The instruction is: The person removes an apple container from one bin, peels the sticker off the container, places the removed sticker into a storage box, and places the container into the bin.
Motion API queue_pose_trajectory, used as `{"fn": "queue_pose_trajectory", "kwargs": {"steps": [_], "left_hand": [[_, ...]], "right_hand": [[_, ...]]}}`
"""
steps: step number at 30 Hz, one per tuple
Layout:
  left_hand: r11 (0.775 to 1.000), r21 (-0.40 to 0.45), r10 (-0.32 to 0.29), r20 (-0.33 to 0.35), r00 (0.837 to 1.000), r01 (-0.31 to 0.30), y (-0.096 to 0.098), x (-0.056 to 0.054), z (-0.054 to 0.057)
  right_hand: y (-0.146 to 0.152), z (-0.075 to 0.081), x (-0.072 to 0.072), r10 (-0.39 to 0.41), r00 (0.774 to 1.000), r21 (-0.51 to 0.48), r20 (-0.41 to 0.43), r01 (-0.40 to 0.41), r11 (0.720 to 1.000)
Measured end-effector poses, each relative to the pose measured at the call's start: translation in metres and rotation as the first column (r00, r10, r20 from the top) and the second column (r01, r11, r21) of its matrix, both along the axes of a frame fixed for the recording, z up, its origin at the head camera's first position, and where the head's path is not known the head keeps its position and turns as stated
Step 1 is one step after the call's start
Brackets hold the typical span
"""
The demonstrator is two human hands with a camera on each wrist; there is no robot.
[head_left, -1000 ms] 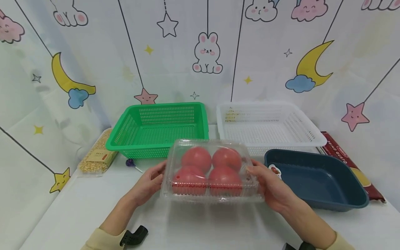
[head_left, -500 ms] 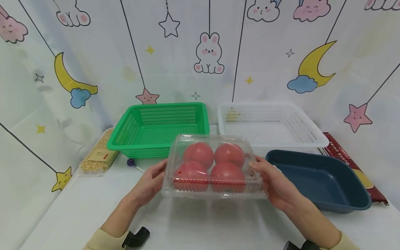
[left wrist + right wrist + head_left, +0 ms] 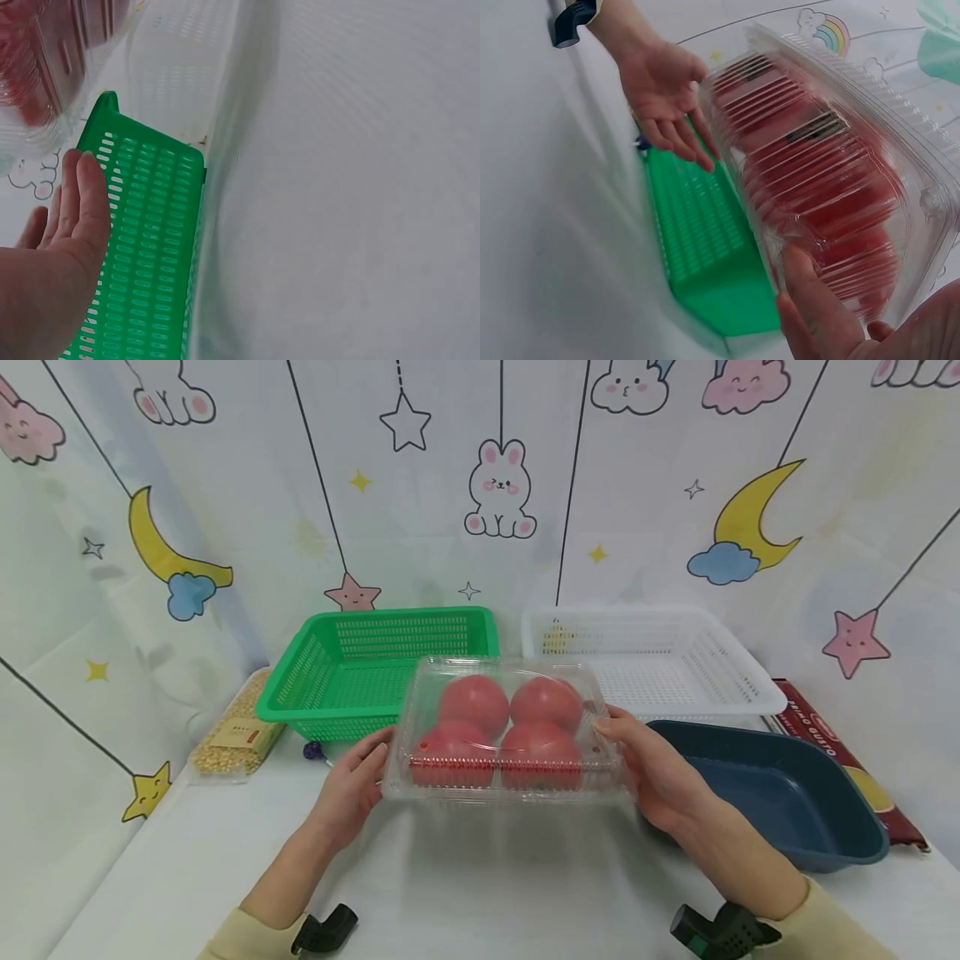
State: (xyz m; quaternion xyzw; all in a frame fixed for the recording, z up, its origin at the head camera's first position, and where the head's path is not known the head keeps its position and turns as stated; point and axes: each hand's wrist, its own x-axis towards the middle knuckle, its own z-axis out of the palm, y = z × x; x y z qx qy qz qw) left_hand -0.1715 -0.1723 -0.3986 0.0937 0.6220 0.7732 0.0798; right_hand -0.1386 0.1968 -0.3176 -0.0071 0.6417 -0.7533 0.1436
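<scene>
A clear plastic clamshell box (image 3: 510,795) of several red tomatoes (image 3: 474,703) is tilted in midair above the white table. My right hand (image 3: 660,777) grips its right end, thumb on the side; in the right wrist view that hand's fingers (image 3: 817,304) lie against the ribbed underside. At the left end is my left hand (image 3: 352,789), fingertips right by the box's edge. The left wrist view shows this hand (image 3: 64,232) with straight fingers, and in the right wrist view its palm (image 3: 664,86) faces the box without curling round it.
Behind the box stand a green basket (image 3: 300,727) and a white basket (image 3: 720,706). A dark blue basin (image 3: 787,802) sits at right, a red packet (image 3: 903,827) beyond it. At left lie a bag of yellow kernels (image 3: 232,735) and a purple lollipop (image 3: 313,749).
Both hands and the box of tomatoes have moved upward in the head view, and the box now overlaps more of the baskets. The baskets and basin have stayed in place.
</scene>
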Motion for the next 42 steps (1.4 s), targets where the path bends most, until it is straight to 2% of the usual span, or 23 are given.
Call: {"fn": "queue_pose_trajectory", "kwargs": {"steps": [3, 6, 14, 20, 27, 36, 42], "left_hand": [[0.997, 0.036, 0.068, 0.054, 0.996, -0.070, -0.002, -0.002, 0.000], [0.989, 0.093, 0.105, 0.079, 0.991, -0.112, -0.004, -0.005, 0.000], [0.962, 0.245, 0.108, 0.080, 0.991, -0.124, -0.013, -0.011, -0.005], [0.937, 0.322, 0.114, 0.074, 0.991, -0.132, -0.022, -0.016, -0.004], [0.930, 0.330, 0.140, 0.093, 0.986, -0.163, -0.024, -0.018, -0.001], [0.922, 0.357, 0.138, 0.068, 0.988, -0.153, -0.029, -0.020, -0.007], [0.922, 0.344, 0.161, 0.073, 0.984, -0.177, -0.035, -0.022, -0.008]], "right_hand": [[-0.005, 0.005, -0.006, 0.005, 1.000, -0.014, 0.000, -0.005, 1.000], [-0.010, 0.011, -0.012, 0.014, 1.000, -0.010, -0.009, -0.014, 1.000], [-0.024, 0.022, -0.032, 0.008, 1.000, -0.012, -0.025, -0.008, 1.000], [-0.035, 0.029, -0.046, -0.011, 1.000, -0.034, -0.017, 0.010, 0.999], [-0.048, 0.037, -0.064, -0.041, 0.999, -0.050, 0.029, 0.043, 0.998], [-0.064, 0.041, -0.087, -0.075, 0.995, -0.073, 0.060, 0.080, 0.994], [-0.075, 0.043, -0.101, -0.086, 0.995, -0.078, 0.058, 0.091, 0.993]]}}
